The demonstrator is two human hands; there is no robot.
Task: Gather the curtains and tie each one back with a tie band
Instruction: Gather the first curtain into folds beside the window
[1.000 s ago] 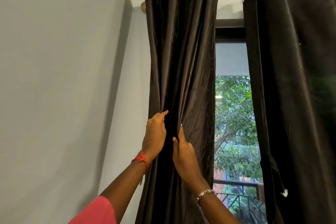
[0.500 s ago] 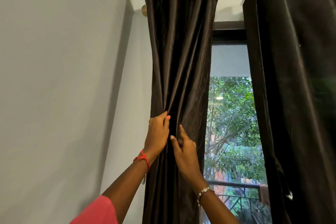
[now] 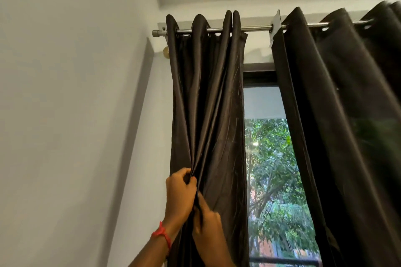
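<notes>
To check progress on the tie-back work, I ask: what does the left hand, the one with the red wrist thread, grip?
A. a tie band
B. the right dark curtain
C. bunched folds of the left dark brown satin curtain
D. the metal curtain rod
C: the left hand curls its fingers round bunched folds of the left dark brown satin curtain, well below the metal curtain rod.

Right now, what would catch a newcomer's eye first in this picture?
Two hands meet low on the dark left curtain, bunched by the wall corner: the left hand pinches its folds, the right hand touches it just below. Between it and the right curtain, the window shows bright green trees.
</notes>
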